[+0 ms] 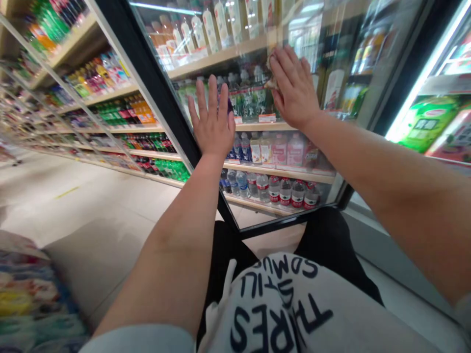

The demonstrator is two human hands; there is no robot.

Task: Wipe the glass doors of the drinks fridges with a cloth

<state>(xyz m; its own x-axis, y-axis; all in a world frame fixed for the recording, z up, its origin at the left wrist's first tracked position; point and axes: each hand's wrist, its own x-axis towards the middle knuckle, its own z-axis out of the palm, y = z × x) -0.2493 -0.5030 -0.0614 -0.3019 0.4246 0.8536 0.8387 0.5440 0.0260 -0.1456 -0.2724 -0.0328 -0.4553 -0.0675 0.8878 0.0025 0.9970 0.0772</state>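
Note:
A glass door (172,103) with a black frame stands swung open in front of me, and bottles on shelves show through its pane. My left hand (213,122) lies with fingers spread against the left part of the glass, near the frame, holding nothing. Higher and further right, my right hand (294,90) presses a crumpled, light brownish cloth (271,73) to the pane. Most of the cloth is hidden under the palm and fingers.
Shelves of drinks (110,110) run along the left, beside a pale tiled floor (121,201). At the right is a lit cooler with green packages (429,120). Blurred colourful packages (25,299) stand at lower left. My knees flank the door's lower edge.

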